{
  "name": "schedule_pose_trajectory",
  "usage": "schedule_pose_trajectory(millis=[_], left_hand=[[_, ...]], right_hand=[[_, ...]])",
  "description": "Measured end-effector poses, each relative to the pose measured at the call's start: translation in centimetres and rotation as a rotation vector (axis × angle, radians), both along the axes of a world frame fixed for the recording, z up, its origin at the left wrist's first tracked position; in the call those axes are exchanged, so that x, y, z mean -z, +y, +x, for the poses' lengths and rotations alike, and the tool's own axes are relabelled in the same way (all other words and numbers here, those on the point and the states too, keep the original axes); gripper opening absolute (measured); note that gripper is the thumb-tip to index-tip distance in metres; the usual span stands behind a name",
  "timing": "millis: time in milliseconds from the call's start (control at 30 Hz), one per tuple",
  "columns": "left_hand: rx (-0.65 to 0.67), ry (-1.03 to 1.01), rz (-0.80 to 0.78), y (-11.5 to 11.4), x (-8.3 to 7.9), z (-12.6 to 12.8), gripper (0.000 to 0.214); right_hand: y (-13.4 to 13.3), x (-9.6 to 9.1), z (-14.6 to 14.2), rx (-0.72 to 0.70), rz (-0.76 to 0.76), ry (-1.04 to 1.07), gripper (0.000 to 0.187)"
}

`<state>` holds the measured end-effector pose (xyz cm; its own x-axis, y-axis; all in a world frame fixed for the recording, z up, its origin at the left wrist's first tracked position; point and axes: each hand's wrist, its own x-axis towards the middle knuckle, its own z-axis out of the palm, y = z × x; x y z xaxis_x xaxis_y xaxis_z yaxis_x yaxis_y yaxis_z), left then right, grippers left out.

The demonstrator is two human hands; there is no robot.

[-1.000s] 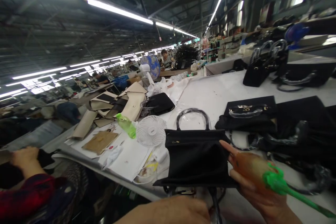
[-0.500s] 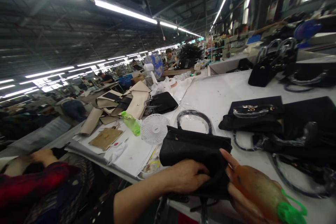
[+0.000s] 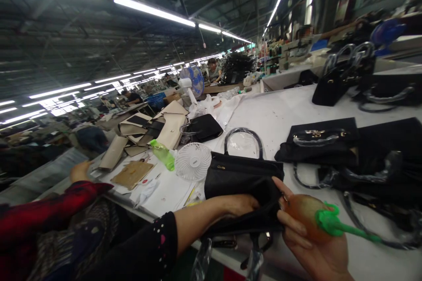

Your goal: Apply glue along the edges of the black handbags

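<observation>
A black handbag (image 3: 244,171) stands at the table's near edge, its mouth pulled apart and one plastic-wrapped handle (image 3: 244,134) upright at the back. My left hand (image 3: 242,205) reaches into the opening, and its fingers are hidden by the dark lining. At the bag's right side, my right hand (image 3: 296,228) is closed round an orange squeeze bottle (image 3: 301,210) with a green cap and nozzle (image 3: 329,221). Its fingertips also touch the bag's rim. The front handle, wrapped in clear plastic, hangs over the table edge.
Several black handbags (image 3: 321,145) lie on the white table (image 3: 260,109) to the right. To the left are a small white fan (image 3: 193,162), a green bottle (image 3: 163,156), brown cardboard (image 3: 132,174) and beige bag pieces (image 3: 173,129). A co-worker's red plaid sleeve (image 3: 62,202) extends at far left.
My left hand has gone deeper into the bag, whose mouth gapes wider. The bottle has turned in my right hand, its nozzle swinging up and right. The co-worker's arm has reached forward.
</observation>
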<state>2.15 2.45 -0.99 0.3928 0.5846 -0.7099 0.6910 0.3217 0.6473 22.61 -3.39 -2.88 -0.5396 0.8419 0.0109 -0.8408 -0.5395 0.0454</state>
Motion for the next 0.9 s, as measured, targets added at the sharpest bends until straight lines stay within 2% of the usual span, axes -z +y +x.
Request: schedule_pose_trajectory(millis=[100,200,267,333,467,533,700,833,900], left_hand=[[-0.189,-0.094,0.127,-1.3,-3.2,0.0,0.022],[-0.456,-0.345,0.250,-2.8,-6.8,0.2,0.032],[-0.554,-0.462,0.312,-3.7,-8.2,0.4,0.033],[-0.638,-0.535,0.356,-4.2,-8.4,0.7,0.035],[-0.807,-0.553,0.435,-4.0,-7.2,1.7,0.038],[-0.768,-0.450,0.486,-3.8,-7.1,2.1,0.041],[-0.385,0.045,0.656,-3.3,-8.3,3.0,0.076],[-0.281,0.265,0.795,-2.2,-8.9,4.0,0.083],[-0.215,0.314,0.785,-1.7,-9.1,4.4,0.081]], right_hand=[[-0.2,-0.8,0.8,-0.009,0.008,-0.012,0.106],[-0.4,-1.3,1.8,-0.050,0.051,-0.024,0.100],[-0.6,-1.4,2.0,-0.058,0.060,-0.032,0.100],[-0.8,-1.5,1.7,-0.064,0.048,-0.042,0.104],[-1.3,-1.5,0.9,-0.093,0.058,-0.060,0.106],[-1.4,-1.6,1.0,-0.086,0.067,-0.067,0.104],[-1.0,-2.3,2.2,-0.125,0.086,-0.101,0.089],[-0.8,-3.3,2.5,-0.136,0.157,-0.127,0.064],[-0.9,-3.8,2.3,-0.115,0.160,-0.163,0.059]])
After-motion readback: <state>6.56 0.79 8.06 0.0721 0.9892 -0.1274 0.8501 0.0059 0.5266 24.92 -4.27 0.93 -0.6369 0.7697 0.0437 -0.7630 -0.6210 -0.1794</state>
